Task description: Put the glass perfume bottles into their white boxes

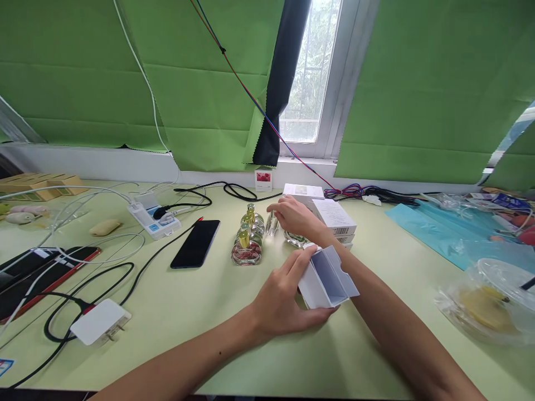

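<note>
In the head view, the left hand [288,295] is holding a small white box [324,281] between thumb and fingers, its open end and flap tilting toward the viewer, its pale grey inside showing. Beyond this grip, the right hand [296,215] is bending over a clear glass bottle [272,224], its forearm passing behind the box; whether it is gripping, I cannot tell. Gold-capped bottles [247,254] are standing to its left.

Black phone [195,244], white power strip [144,215], white charger [100,321], green blinds [438,89]
</note>
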`<state>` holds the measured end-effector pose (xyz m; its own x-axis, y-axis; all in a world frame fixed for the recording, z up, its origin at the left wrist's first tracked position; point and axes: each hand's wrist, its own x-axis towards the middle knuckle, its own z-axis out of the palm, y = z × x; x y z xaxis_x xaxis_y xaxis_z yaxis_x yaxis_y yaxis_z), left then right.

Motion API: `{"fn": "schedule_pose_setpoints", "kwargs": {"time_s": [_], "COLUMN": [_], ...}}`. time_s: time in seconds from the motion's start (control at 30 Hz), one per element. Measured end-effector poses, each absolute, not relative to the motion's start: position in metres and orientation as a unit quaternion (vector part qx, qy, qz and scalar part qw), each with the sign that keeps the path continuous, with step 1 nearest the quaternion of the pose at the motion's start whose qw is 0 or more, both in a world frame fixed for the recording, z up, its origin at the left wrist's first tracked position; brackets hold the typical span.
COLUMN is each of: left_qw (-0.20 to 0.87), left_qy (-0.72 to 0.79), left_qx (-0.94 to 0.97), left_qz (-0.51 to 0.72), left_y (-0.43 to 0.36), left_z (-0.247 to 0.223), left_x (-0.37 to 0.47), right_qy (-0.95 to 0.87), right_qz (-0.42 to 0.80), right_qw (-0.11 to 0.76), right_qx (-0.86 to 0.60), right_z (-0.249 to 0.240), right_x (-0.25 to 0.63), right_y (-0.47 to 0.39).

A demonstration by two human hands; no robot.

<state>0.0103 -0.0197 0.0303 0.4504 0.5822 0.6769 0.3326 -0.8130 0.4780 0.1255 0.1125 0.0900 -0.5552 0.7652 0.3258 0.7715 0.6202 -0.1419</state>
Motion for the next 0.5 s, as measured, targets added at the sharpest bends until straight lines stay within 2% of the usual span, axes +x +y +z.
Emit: {"fn": "schedule_pose_setpoints", "kwargs": {"time_s": [0.5], "left_qw": [0.154], "left_qy": [0.284], "left_qx": [0.837], "left_qz": [0.442], "left_y": [-0.019], "left_z": [0.030], "left_x": [0.010], "right_qy": [-0.881], "right_qz": [0.028], "right_qw": [0.235], "right_qx": [-0.410], "right_z": [0.083], "right_x": [0.130], "right_y": [0.128]}}
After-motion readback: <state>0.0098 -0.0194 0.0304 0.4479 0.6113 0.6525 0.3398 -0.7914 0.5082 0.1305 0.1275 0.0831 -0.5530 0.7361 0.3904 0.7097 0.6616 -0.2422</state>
